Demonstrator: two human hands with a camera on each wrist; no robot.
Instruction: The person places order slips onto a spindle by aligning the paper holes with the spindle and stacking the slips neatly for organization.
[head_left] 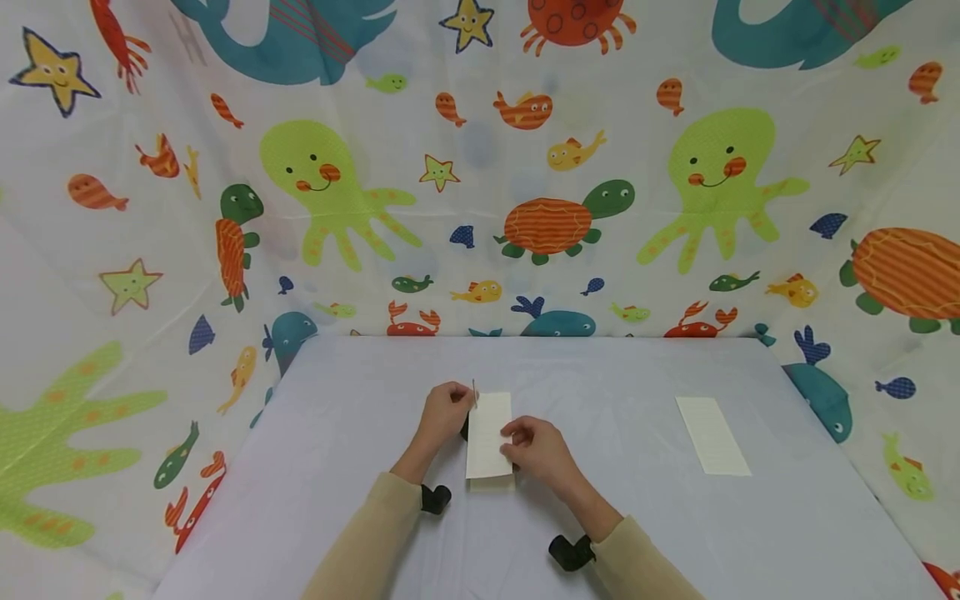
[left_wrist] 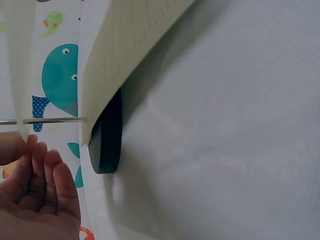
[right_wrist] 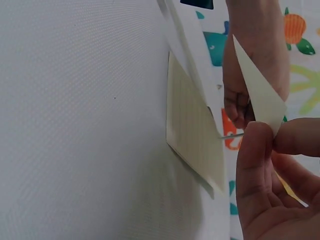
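A receipt spike has a dark round base [left_wrist: 111, 142] on the table and a thin metal rod [left_wrist: 55, 120] rising from it. One cream lined paper slip [right_wrist: 195, 120] lies low on the rod, over the base. Above it, a second paper slip [head_left: 491, 433] is held between both hands, and the rod shows on both sides of it. My left hand [head_left: 447, 412] pinches its left edge with thumb and fingertips, close beside the rod. The right hand [head_left: 543, 454] pinches the opposite edge between thumb and index finger [right_wrist: 255, 150].
Another lined paper slip [head_left: 712, 435] lies flat on the right side of the white-covered table [head_left: 600, 375]. A curtain [head_left: 450, 233] printed with sea animals hangs behind and at the sides. Black wrist camera mounts [head_left: 572, 552] sit on both wrists.
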